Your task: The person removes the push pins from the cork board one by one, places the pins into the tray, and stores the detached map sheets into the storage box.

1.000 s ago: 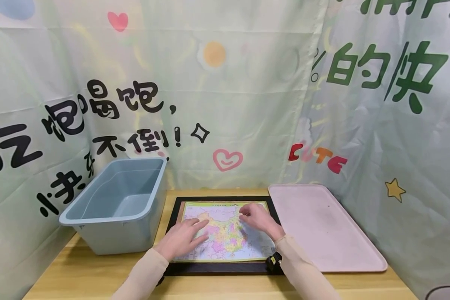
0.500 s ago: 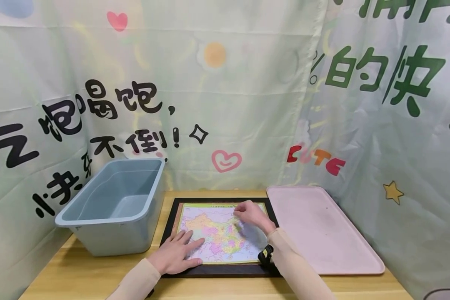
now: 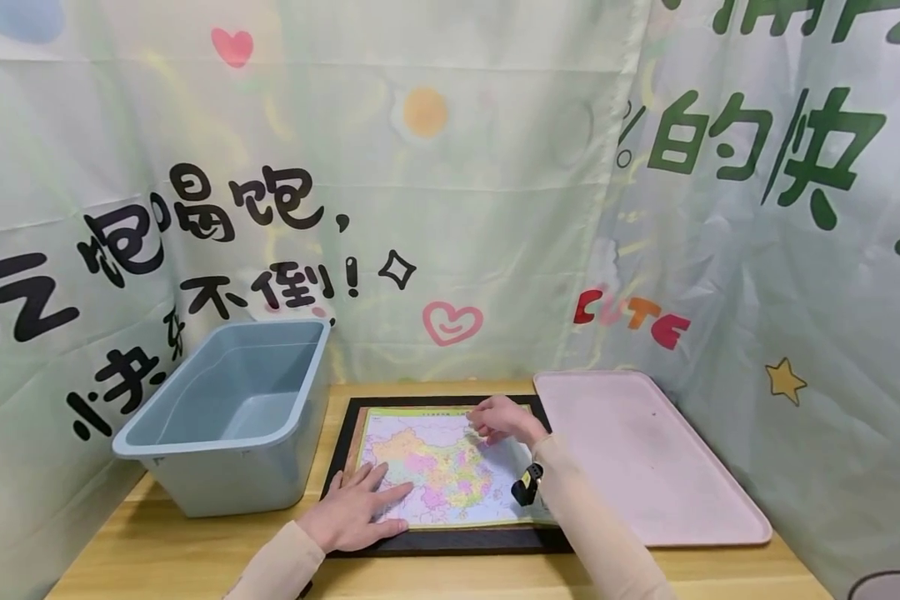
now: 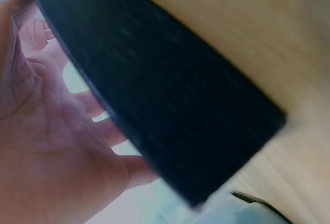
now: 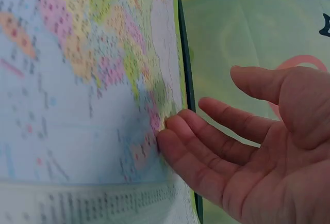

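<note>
Map: the colourful map is lying face up inside the frame, in the middle of the bench, a strip of brown backing showing along its left edge.
Frame: the black frame is bordering the map on all sides, partly covered by the hands and sleeves.
Left hand: the left hand is resting palm down over the lower-left corner of map and frame; its grip is spread, the thumb pointing inward along the map's near edge.
Right hand: the right hand is reaching over the upper right of the map; its grip is loosely bent, the thumb standing apart from the fingers. Whether the fingertips are touching the paper, I cannot tell.
Right wrist: a black device is sitting at the cuff of the pale sleeve.
Tub: a blue-grey tub is standing to the left of the frame.
Tray: a pink tray is lying just right of the frame.
Backdrop: a pale green printed cloth is hanging behind the bench.
</note>
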Tool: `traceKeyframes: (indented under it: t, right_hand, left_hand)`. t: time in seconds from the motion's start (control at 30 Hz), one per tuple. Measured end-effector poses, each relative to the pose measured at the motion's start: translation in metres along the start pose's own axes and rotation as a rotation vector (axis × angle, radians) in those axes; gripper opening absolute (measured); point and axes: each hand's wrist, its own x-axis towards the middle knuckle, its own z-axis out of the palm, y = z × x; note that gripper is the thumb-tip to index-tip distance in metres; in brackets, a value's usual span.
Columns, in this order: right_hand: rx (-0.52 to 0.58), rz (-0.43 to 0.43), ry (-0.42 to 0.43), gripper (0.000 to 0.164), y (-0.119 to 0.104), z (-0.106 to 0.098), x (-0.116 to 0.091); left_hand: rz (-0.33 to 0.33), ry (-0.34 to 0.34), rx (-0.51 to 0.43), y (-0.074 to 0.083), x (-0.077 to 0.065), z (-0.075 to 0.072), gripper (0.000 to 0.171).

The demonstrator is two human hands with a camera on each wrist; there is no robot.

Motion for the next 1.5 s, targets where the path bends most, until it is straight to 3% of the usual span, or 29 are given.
traceKeyframes:
  t: [0.17,0.4,0.7,1.07,1.37,1.5]
  right_hand:
    - [0.016,0.021,0.004,0.035,-0.001,-0.009,0.009]
    - [0.096,0.036,0.129,0.026,0.014,-0.006,0.025]
    - [0.252,0.057,0.117,0.022,0.021,0.001,0.042]
    - [0.250,0.072,0.123,0.012,0.027,0.007,0.052]
    - [0.200,0.066,0.069,0.023,0.024,0.000,0.054]
    - [0.180,0.056,0.042,0.019,0.028,-0.001,0.056]
  left_hand:
    - [-0.015,0.013,0.024,0.000,0.002,-0.003,0.062]
    - [-0.003,-0.008,0.006,0.002,0.002,-0.001,0.062]
    - [-0.011,0.003,0.004,0.003,0.001,0.001,0.062]
    - [-0.022,0.002,0.016,0.003,0.000,0.003,0.062]
    - [-0.021,0.006,0.013,0.002,0.001,0.001,0.061]
    - [-0.017,0.000,0.011,0.003,0.001,0.003,0.061]
